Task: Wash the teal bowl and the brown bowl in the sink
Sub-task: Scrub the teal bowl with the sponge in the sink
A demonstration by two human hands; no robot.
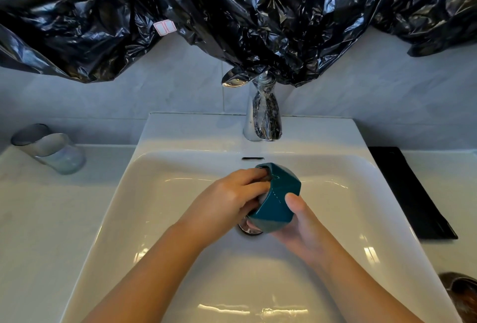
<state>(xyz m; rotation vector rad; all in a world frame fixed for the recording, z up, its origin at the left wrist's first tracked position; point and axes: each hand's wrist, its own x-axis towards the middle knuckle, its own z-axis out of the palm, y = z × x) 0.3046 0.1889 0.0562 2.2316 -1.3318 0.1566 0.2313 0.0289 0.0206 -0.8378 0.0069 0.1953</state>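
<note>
The teal bowl [277, 200], faceted and tipped on its side with its mouth to the left, is held over the middle of the white sink [165, 219]. My right hand [300, 222] cups it from below and the right, thumb on its outer wall. My left hand [232, 199] grips the rim, its fingers reaching inside the bowl. The brown bowl [462, 294] stands on the counter at the lower right edge, partly cut off. No water stream is visible under the tap [263, 113].
The drain [249, 228] lies just below the bowl. A glass tumbler [51, 149] stands on the left counter. A black mat [410, 193] lies on the right counter. Black plastic sheeting [232, 13] hangs over the wall, draping the tap's top.
</note>
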